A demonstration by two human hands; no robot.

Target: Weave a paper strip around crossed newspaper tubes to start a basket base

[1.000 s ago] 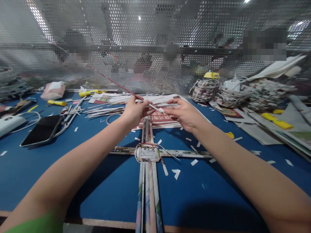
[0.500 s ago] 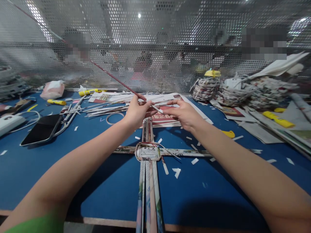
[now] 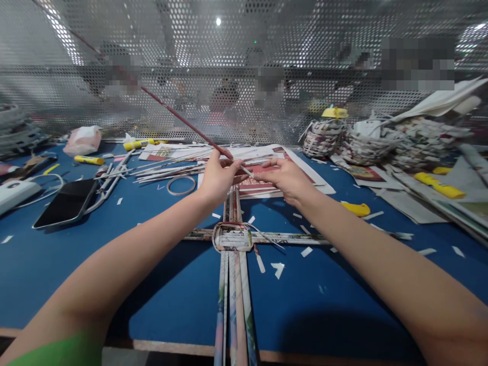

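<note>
My left hand pinches a long, thin dark-red rolled-paper stick near its lower, whitish end. From there the stick slants up and to the left, across the mesh. My right hand has its fingers closed round the pale tip of the same stick, thumb side partly hidden. Below both hands lies a cross of newspaper tubes, woven round at its centre. A thin loose strip sticks out from that centre to the right.
Behind the blue table stands a perforated metal screen. Woven paper baskets are at the back right, a phone at the left. Paper tubes, a tape ring, glue sticks and paper scraps lie about.
Both hands keep hold of the stick in nearly the same place. The stick's pale end has shifted slightly, and the view has moved a little.
</note>
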